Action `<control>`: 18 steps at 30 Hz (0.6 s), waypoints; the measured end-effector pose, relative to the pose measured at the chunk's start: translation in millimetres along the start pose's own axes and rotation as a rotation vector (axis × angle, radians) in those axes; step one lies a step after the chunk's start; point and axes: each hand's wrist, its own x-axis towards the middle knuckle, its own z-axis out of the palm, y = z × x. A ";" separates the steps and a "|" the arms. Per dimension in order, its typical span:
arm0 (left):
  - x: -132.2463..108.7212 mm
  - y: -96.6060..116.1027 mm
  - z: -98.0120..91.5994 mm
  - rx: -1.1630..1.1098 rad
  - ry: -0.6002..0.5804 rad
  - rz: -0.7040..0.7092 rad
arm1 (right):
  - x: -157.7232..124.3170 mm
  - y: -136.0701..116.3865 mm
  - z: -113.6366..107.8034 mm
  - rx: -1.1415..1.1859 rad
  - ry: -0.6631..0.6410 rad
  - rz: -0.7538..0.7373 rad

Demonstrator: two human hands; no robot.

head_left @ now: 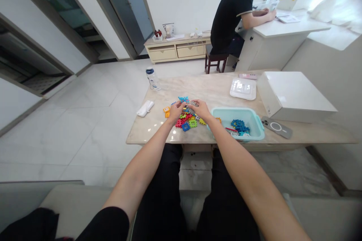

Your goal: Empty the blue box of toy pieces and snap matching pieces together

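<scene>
On marble-look tabletop (209, 86) (pale, veined, glossy), L hand (177, 111) and R hand (201, 108) meet over a loose heap of plastic pcs (188, 119). Fingers of both curled inward, tips close together, gap narrow; a grey-white pc (194, 103) sits at the R fingertips. Can't tell whether either hand actually grips a pc, detail too small.

Heap: flat pcs w/ notched edges, several squarish w/ cut-out centres. Colours: red, lime green, yellow, blue; light-blue pc (184, 99) at far edge, orange pcs (166, 112) to L side.

R of heap, near front edge: aqua tub (223, 115), rect., rounded corners, smooth semi-transl. plastic; holds dk blue pcs (239, 125) plus a few others, R forearm passing just beside its L end. Phone (276, 127), grey, w/ pale ring on back, lies beside tub.

Further out: clear lidded container (243, 89), glossy white box (296, 92) w/ sharp edges, upright clear bottle (153, 80) w/ dk blue cap, soft white packet (145, 108).

Background: person in black short-sleeved top (233, 7), seated on dk stool (216, 59).
</scene>
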 end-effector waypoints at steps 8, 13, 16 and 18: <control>12.7 -24.4 -18.1 0.017 0.075 -0.153 | 18.1 25.5 8.3 -0.044 0.177 0.166; 24.9 -40.3 -22.1 0.063 0.112 -0.226 | 32.7 52.1 4.3 -0.006 0.335 0.287; 29.0 -47.4 -23.6 0.093 0.098 -0.253 | 39.2 63.8 6.7 0.050 0.346 0.283; 29.5 -50.4 -23.4 0.113 0.082 -0.265 | 44.1 67.6 10.2 0.107 0.297 0.220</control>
